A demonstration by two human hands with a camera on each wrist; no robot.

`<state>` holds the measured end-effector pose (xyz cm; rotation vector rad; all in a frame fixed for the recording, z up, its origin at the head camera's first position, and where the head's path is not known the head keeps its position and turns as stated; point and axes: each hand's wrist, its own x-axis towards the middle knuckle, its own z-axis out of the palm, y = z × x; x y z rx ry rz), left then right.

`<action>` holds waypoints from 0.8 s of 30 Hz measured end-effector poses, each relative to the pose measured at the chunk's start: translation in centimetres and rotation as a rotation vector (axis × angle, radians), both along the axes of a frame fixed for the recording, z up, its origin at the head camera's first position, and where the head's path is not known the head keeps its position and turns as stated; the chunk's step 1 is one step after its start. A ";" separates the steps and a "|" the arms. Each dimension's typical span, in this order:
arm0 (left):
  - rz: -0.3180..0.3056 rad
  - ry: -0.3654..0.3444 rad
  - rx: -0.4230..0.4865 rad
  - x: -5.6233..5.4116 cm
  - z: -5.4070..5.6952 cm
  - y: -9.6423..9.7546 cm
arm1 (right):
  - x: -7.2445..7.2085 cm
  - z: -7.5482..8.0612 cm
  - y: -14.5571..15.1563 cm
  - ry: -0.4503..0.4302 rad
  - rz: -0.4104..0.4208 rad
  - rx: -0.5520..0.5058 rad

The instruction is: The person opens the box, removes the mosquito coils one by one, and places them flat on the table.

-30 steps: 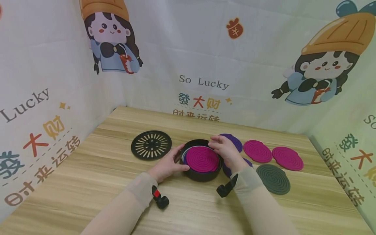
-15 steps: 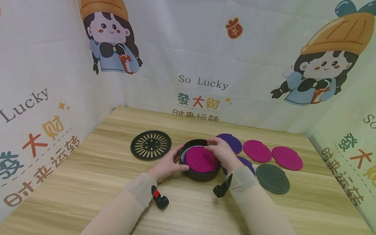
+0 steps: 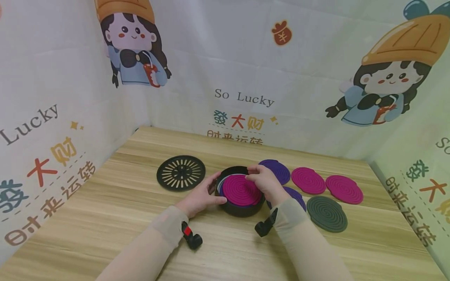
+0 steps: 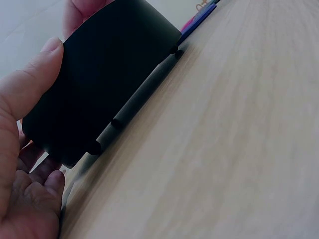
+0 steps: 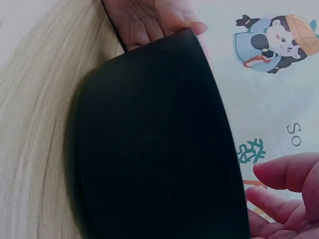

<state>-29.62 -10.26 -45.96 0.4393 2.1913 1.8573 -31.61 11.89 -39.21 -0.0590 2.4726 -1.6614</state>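
Observation:
A black round mosquito coil box [image 3: 242, 211] stands on the table in the middle of the head view, with a magenta mosquito coil [image 3: 241, 190] lying on top inside it. A purple edge [image 3: 254, 202] shows beneath this coil. My left hand [image 3: 202, 196] grips the box from its left side; the thumb lies on the near wall in the left wrist view. My right hand [image 3: 268, 183] is over the box's right rim, thumb and fingers apart at the coil's far right edge. Whether its fingertips touch rim or coil is hard to tell.
A black slotted round lid [image 3: 181, 173] lies left of the box. To the right are several more coils: purple ones [image 3: 277, 171], partly covered by my right hand, magenta ones [image 3: 308, 180] and a dark green one [image 3: 327, 214]. A printed cloth [image 3: 190, 66] hangs behind the table.
My right hand has shifted slightly left and inward over the rim, its thumb now above the magenta coil. The left hand and the box have stayed in place.

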 end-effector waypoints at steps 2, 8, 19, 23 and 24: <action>0.005 0.005 -0.001 0.0 0.0 0.0 | 0.0 0.0 -0.1 0.000 0.001 0.008; 0.014 0.005 -0.004 0.0 0.1 0.1 | 0.0 0.0 -0.3 0.001 -0.010 0.028; 0.003 0.010 -0.001 0.2 0.2 0.1 | 0.2 0.1 -0.5 0.006 0.002 0.026; 0.009 0.006 -0.012 0.1 0.1 0.1 | 0.2 0.0 -0.4 0.017 0.004 0.019; 0.009 0.007 -0.012 0.1 0.1 0.1 | 0.2 0.0 -0.4 0.023 0.003 0.019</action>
